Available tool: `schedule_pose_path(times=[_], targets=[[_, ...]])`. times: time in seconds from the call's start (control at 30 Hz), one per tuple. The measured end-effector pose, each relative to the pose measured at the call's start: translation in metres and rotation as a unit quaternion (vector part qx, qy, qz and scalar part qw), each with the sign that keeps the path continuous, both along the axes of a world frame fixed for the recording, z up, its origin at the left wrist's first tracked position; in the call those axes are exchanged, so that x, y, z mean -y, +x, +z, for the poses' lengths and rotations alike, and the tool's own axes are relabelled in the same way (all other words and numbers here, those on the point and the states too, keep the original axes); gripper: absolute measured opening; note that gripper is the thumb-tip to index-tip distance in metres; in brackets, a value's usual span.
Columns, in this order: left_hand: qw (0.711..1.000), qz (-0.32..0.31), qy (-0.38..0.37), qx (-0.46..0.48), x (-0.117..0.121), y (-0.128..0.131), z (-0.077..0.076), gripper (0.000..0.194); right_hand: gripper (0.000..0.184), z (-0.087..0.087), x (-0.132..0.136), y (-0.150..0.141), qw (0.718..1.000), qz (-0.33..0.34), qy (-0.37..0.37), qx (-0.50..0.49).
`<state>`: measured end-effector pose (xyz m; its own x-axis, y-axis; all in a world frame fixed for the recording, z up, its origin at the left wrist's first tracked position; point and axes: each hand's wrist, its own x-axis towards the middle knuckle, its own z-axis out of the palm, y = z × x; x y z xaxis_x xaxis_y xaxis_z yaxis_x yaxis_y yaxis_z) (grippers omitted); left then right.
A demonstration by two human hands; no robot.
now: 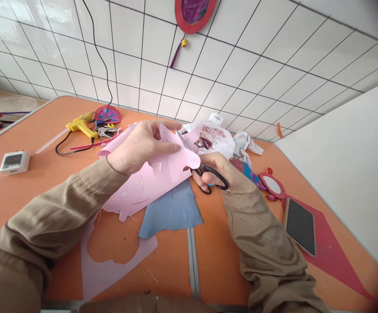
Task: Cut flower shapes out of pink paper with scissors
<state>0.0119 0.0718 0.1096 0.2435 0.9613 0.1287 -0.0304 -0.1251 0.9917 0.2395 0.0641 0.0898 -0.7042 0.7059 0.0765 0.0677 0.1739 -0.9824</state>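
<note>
My left hand (143, 145) pinches a pink sheet with cut edges (172, 163), its thumb lying on the near face. In my right hand (218, 167) is a pair of scissors (220, 177) with black handles, fingers through the loops. The scissor blades point up and to the left, at the sheet's right edge. A larger pink sheet (133, 191) lies beneath, with curved lines or slits on it. Partly under that sheet is a blue-grey fabric piece (174, 213). Nearer to me lies a pale pink offcut (114, 269) with a rounded gap.
On the orange table (55, 182) lie a yellow glue gun (83, 126), keys (104, 131) and a white charger block (14, 162). A plastic bag (220, 141) rests by the tiled wall. To the right are a phone (300, 226), a red sheet (335, 256) and a small red-rimmed mirror (273, 184).
</note>
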Motion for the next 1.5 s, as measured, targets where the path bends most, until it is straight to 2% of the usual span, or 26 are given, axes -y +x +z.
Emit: schedule_pose_path(times=[0.17, 0.43, 0.6, 0.73, 1.07, 1.27, 1.5], targets=[[1.0, 0.005, -0.007, -0.012, 0.0, 0.0, 0.0, 0.053, 0.058, -0.001, 0.001, 0.0, 1.0, -0.017, -0.01, 0.01], [0.998, -0.013, -0.037, 0.042, -0.001, 0.003, -0.001, 0.054, 0.047, -0.002, 0.001, -0.004, 0.999, -0.031, -0.007, -0.01], [0.998, -0.008, -0.046, 0.034, 0.004, 0.006, 0.001, 0.047, 0.05, -0.002, 0.002, -0.005, 0.999, -0.053, -0.008, -0.005], [0.997, -0.005, -0.064, 0.052, 0.005, 0.01, -0.001, 0.052, 0.052, -0.001, 0.003, -0.006, 0.998, -0.062, 0.002, -0.007], [0.997, 0.003, -0.052, 0.051, 0.005, 0.01, -0.003, 0.041, 0.045, -0.001, 0.002, -0.005, 0.998, -0.054, -0.004, -0.022], [0.998, 0.014, -0.045, 0.045, 0.004, 0.011, -0.004, 0.043, 0.049, -0.002, 0.002, -0.006, 0.998, -0.065, 0.006, -0.018], [0.995, 0.016, -0.047, 0.089, 0.007, 0.015, -0.005, 0.051, 0.048, -0.005, 0.0, -0.006, 0.997, -0.06, 0.024, -0.039]])
